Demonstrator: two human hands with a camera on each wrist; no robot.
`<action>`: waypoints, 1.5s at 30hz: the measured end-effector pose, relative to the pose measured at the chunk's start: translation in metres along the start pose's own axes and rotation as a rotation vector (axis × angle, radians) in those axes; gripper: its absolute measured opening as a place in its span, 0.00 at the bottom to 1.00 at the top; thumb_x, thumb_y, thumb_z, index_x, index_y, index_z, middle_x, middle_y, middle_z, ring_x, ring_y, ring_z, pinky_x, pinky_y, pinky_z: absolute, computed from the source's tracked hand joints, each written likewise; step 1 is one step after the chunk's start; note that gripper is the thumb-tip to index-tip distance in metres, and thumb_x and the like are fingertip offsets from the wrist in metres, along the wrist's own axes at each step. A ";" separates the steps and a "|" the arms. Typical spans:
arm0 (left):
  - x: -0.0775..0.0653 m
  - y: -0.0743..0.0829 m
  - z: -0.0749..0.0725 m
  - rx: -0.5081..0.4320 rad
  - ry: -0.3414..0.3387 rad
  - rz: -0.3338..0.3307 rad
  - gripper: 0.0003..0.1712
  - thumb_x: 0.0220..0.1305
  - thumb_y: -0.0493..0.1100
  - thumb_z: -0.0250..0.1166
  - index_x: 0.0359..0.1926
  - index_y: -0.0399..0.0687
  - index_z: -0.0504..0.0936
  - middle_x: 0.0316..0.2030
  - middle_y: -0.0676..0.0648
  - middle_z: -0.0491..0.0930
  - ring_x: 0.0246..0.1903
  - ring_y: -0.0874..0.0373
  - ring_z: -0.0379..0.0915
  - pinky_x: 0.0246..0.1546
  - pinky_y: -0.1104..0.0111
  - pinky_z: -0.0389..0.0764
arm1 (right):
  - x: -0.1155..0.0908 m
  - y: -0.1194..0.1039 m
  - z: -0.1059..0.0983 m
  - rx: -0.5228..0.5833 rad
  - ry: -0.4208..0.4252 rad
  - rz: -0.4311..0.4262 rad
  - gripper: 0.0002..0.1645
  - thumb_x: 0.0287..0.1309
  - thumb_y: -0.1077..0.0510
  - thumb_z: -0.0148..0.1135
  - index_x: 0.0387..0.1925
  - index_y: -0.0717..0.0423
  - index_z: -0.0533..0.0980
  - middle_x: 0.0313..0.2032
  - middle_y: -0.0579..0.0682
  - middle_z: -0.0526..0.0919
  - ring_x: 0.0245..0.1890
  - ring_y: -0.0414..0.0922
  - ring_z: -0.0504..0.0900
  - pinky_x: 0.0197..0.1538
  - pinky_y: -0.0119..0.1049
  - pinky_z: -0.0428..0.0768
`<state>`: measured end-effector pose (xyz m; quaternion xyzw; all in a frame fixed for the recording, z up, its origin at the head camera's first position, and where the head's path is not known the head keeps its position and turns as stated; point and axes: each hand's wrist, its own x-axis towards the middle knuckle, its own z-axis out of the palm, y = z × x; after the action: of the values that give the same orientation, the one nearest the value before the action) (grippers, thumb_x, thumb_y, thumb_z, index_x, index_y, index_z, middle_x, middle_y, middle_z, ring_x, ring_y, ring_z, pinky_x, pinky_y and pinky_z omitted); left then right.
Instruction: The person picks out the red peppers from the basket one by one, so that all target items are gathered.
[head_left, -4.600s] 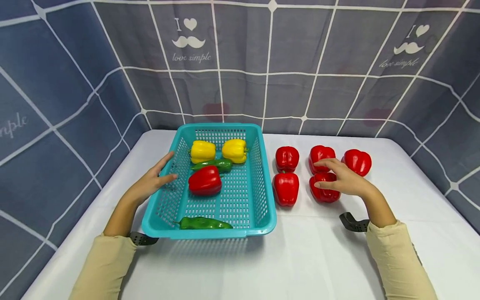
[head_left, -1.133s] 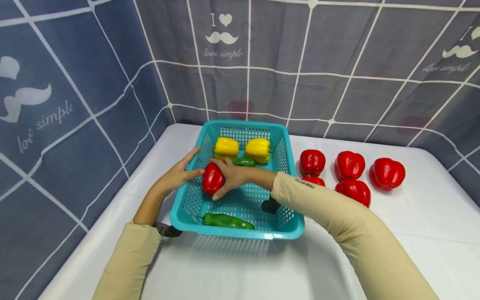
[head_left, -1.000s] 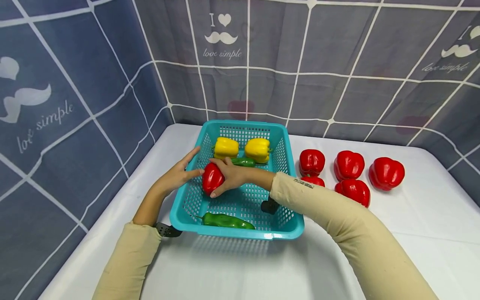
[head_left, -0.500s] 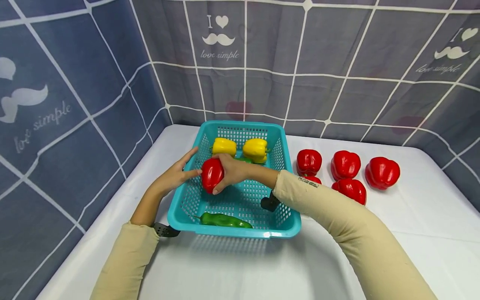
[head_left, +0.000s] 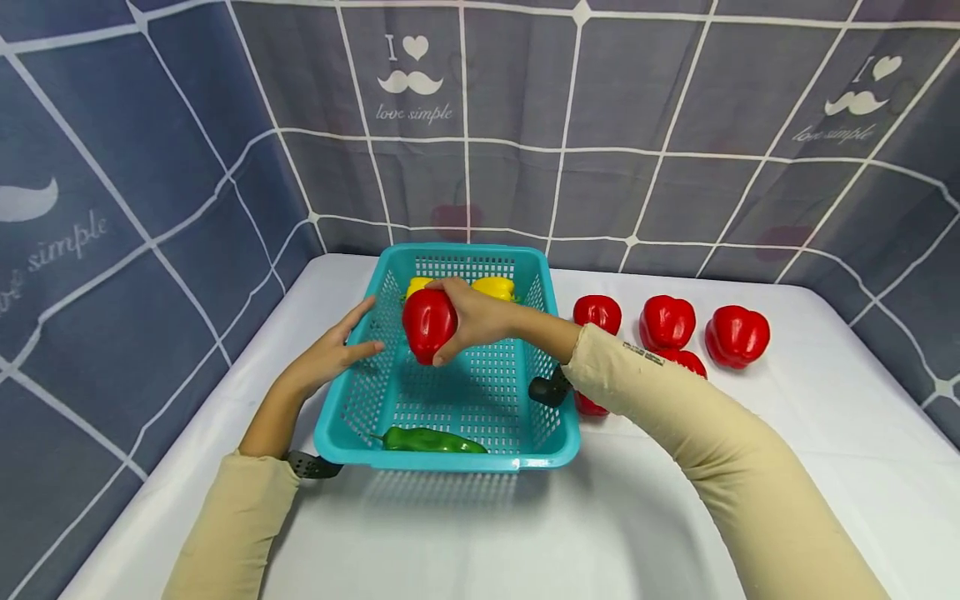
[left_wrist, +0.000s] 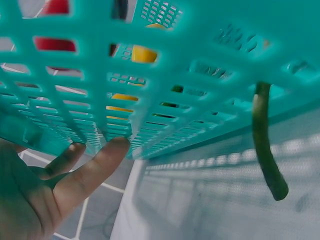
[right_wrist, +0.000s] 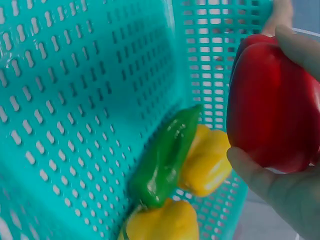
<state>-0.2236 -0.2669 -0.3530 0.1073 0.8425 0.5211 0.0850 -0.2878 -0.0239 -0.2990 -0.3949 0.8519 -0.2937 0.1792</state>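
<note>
My right hand (head_left: 480, 318) grips a red bell pepper (head_left: 430, 325) above the turquoise basket (head_left: 447, 464), thumb on the near side and fingers on the far side. In the right wrist view the same red bell pepper (right_wrist: 275, 105) is between thumb and fingers, with the green pepper (right_wrist: 167, 160) and two yellow bell peppers (right_wrist: 207, 162) below in the basket. My left hand (head_left: 322, 360) rests at the basket's left rim, fingers extended. Its fingers (left_wrist: 90, 175) lie against the outside of the perforated wall in the left wrist view.
A long green pepper (head_left: 431, 440) lies along the basket's near side; its stem (left_wrist: 268, 145) pokes out through the wall. Several red bell peppers (head_left: 737, 336) stand on the white table right of the basket, partly behind my right sleeve (head_left: 697, 425). A checked curtain (head_left: 510, 108) encloses the back and sides.
My right hand came from the red peppers at right into the basket, took the red bell pepper there and lifted it. The left hand stays at the rim.
</note>
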 end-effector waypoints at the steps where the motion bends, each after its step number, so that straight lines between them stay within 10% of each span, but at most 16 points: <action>1: 0.000 0.000 0.000 0.000 0.001 -0.001 0.45 0.63 0.42 0.55 0.72 0.52 0.36 0.71 0.40 0.38 0.67 0.38 0.41 0.57 0.42 0.62 | -0.002 0.000 -0.002 0.000 0.008 -0.001 0.59 0.33 0.53 0.76 0.65 0.52 0.51 0.60 0.49 0.60 0.58 0.45 0.63 0.43 0.34 0.80; 17: -0.006 -0.003 0.001 -0.003 -0.011 -0.008 0.46 0.64 0.42 0.54 0.71 0.52 0.31 0.71 0.39 0.31 0.65 0.34 0.45 0.53 0.44 0.69 | -0.036 0.015 -0.029 0.030 0.060 0.013 0.58 0.32 0.54 0.77 0.64 0.52 0.53 0.59 0.50 0.61 0.58 0.48 0.63 0.46 0.38 0.80; 45: -0.005 0.005 0.007 0.049 0.007 -0.032 0.47 0.64 0.45 0.55 0.71 0.52 0.31 0.71 0.41 0.29 0.68 0.36 0.31 0.59 0.36 0.50 | -0.126 0.062 -0.069 0.039 0.133 0.151 0.62 0.30 0.54 0.77 0.65 0.48 0.50 0.59 0.53 0.59 0.59 0.52 0.63 0.47 0.46 0.80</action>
<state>-0.2165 -0.2598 -0.3516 0.0940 0.8569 0.4991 0.0878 -0.2813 0.1311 -0.2766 -0.3055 0.8833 -0.3215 0.1518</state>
